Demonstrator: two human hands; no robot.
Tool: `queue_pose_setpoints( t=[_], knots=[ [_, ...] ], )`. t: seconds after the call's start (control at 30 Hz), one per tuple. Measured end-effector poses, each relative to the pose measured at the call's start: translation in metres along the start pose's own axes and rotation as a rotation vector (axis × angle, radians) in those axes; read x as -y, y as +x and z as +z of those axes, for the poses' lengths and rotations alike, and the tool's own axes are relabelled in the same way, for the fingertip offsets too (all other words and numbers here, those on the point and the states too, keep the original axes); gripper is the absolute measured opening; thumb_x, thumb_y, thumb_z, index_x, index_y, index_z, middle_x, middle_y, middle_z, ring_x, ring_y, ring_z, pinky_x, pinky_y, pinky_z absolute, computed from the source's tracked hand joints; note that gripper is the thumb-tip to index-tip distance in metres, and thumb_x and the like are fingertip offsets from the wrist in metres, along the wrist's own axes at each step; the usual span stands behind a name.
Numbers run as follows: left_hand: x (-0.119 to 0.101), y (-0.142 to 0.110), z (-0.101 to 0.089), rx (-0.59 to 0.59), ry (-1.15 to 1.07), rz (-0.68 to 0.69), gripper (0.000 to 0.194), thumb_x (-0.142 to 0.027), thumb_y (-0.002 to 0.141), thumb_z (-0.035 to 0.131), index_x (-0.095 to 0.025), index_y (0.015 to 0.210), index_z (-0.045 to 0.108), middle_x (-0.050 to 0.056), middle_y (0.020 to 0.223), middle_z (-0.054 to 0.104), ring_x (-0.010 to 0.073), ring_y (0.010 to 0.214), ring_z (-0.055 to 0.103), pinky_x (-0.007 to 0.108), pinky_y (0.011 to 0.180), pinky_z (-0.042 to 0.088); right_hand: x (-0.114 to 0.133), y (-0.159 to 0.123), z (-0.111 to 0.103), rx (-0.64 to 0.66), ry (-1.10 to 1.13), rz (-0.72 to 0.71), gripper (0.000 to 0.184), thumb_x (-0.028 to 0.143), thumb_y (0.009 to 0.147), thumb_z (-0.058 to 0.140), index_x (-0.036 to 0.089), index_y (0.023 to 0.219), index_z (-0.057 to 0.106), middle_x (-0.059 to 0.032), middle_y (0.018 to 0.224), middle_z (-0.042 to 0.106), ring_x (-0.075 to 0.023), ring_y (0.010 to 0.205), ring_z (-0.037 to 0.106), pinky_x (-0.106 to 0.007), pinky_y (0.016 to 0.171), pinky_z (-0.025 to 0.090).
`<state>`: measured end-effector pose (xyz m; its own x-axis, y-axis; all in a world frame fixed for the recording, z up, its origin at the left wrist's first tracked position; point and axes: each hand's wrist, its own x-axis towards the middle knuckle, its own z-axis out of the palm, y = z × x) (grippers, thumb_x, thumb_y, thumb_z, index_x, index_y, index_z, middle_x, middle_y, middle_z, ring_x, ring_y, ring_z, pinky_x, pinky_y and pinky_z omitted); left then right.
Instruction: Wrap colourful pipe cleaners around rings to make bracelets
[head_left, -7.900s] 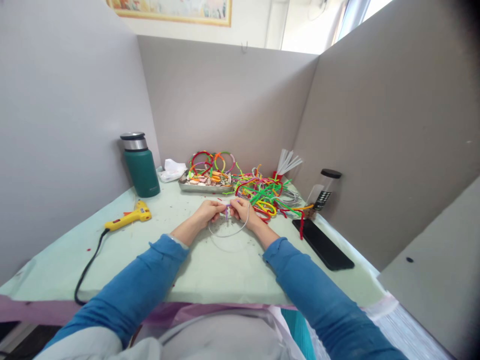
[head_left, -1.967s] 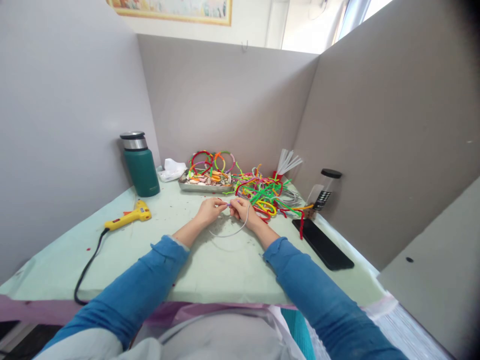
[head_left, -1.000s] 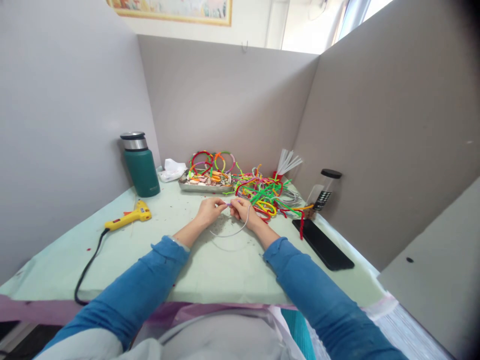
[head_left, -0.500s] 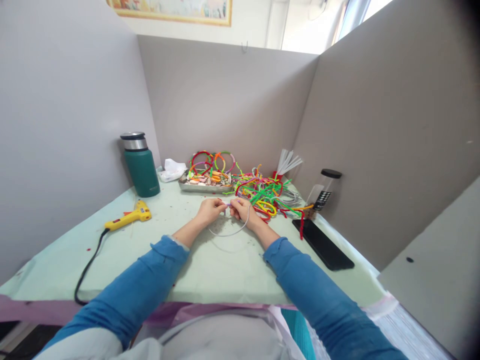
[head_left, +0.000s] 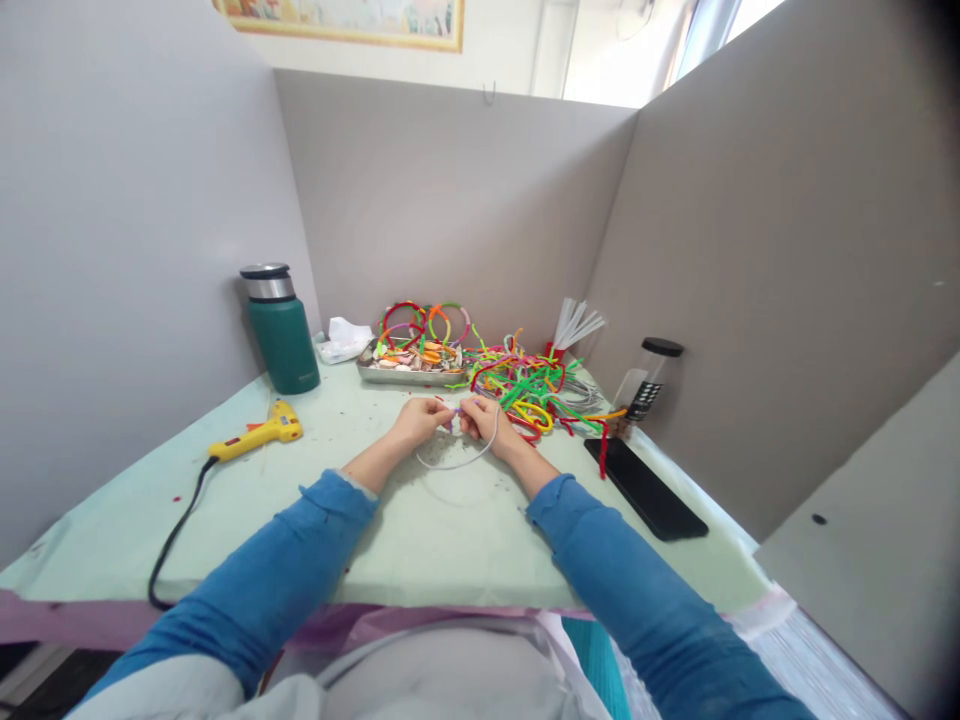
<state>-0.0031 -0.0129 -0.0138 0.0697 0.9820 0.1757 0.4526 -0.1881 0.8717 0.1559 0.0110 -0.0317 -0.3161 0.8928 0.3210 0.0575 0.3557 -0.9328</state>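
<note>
A thin pale hoop (head_left: pixel 459 467) hangs in a loop between my two hands, just above the table in the middle. My left hand (head_left: pixel 420 421) is closed, thumb and finger pinching a short purple pipe cleaner (head_left: pixel 456 409) at the hoop's top. Right beside it, my right hand (head_left: pixel 484 419) is closed around the hoop near the same purple part. The fingertips nearly meet, and they hide how the purple piece sits on the hoop. Behind my hands are a metal tray (head_left: pixel 412 378) of small shell-like pieces and a heap of coloured pipe cleaners (head_left: pixel 525 380).
A yellow glue gun (head_left: pixel 259 435) with a black cord lies at the left, near a green bottle (head_left: pixel 283 335). Finished-looking coloured rings (head_left: pixel 450 310) lean behind the tray. On the right are a black phone (head_left: pixel 646 488) and a clear black-lidded container (head_left: pixel 651 380). Grey panels enclose the table.
The hoop's lower curve has risen very slightly. A little more purple shows below my left fingertips. Both hands stay in nearly the same place.
</note>
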Motion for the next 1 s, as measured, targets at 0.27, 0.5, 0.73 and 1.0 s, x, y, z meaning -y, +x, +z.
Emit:
queue_pose_setpoints(
  t=[0.27, 0.5, 0.73, 1.0],
  knots=[
    [-0.003, -0.001, 0.000, 0.026, -0.011, -0.018, 0.031, -0.042, 0.072, 0.060, -0.011, 0.069, 0.063, -0.005, 0.040, 0.042, 0.0048, 0.033, 0.029, 0.020, 0.038, 0.019, -0.005, 0.003, 0.000, -0.005, -0.017, -0.004, 0.033, 0.046, 0.080, 0.048, 0.016, 0.067, 0.052, 0.0021, 0.050, 0.055, -0.0061, 0.037, 0.040, -0.019, 0.037, 0.028],
    [-0.005, -0.004, 0.000, 0.069, -0.085, -0.053, 0.027, -0.037, 0.074, 0.060, -0.011, 0.071, 0.064, -0.005, 0.039, 0.042, 0.0042, 0.031, 0.026, 0.021, 0.036, 0.015, -0.001, 0.000, 0.001, 0.016, -0.001, -0.007, 0.034, 0.046, 0.081, 0.048, 0.016, 0.066, 0.052, 0.0023, 0.049, 0.053, -0.0061, 0.037, 0.038, -0.019, 0.037, 0.027],
    [-0.007, -0.004, -0.001, 0.103, -0.134, -0.061, 0.030, -0.040, 0.074, 0.061, -0.010, 0.073, 0.065, -0.004, 0.042, 0.047, 0.0025, 0.030, 0.024, 0.021, 0.035, 0.013, -0.001, 0.000, 0.000, 0.011, -0.024, -0.008, 0.034, 0.045, 0.081, 0.047, 0.016, 0.064, 0.051, 0.0024, 0.048, 0.052, -0.0061, 0.037, 0.038, -0.019, 0.037, 0.027],
    [-0.008, -0.004, 0.001, 0.057, -0.183, -0.075, 0.021, -0.032, 0.075, 0.061, -0.012, 0.075, 0.058, 0.000, 0.060, 0.062, 0.0015, 0.029, 0.028, 0.020, 0.032, 0.017, -0.003, 0.001, 0.000, 0.008, -0.014, -0.017, 0.032, 0.045, 0.081, 0.047, 0.016, 0.067, 0.052, 0.0018, 0.050, 0.054, -0.0062, 0.037, 0.039, -0.019, 0.037, 0.028]
  ],
)
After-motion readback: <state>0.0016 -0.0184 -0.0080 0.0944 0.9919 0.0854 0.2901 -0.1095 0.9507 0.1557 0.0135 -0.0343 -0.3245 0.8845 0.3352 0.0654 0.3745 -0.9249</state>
